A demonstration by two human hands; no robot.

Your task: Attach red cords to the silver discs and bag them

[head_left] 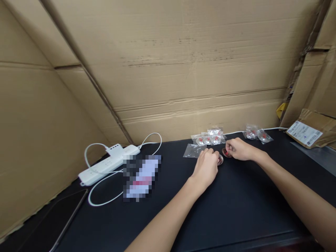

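Observation:
On the black tabletop my left hand (207,164) is closed, its fingers on a small pale round disc (221,160) that shows partly at its right side. A second disc (226,153), darker and with a red spot, is pinched by my closed right hand (237,148). The two discs are close together but look apart. A flat clear plastic bag (193,151) lies just behind my left hand. Farther back, several clear packets (210,137) hold pale round pieces with red spots. What the discs are exactly is too small to tell.
More clear packets (258,133) lie to the right at the back. At the left are a white power strip (110,164) with looped cables, a blurred-out item (144,177) and a dark tablet-like device (49,220). Cardboard walls (183,70) enclose the table; a labelled carton (307,134) stands at right.

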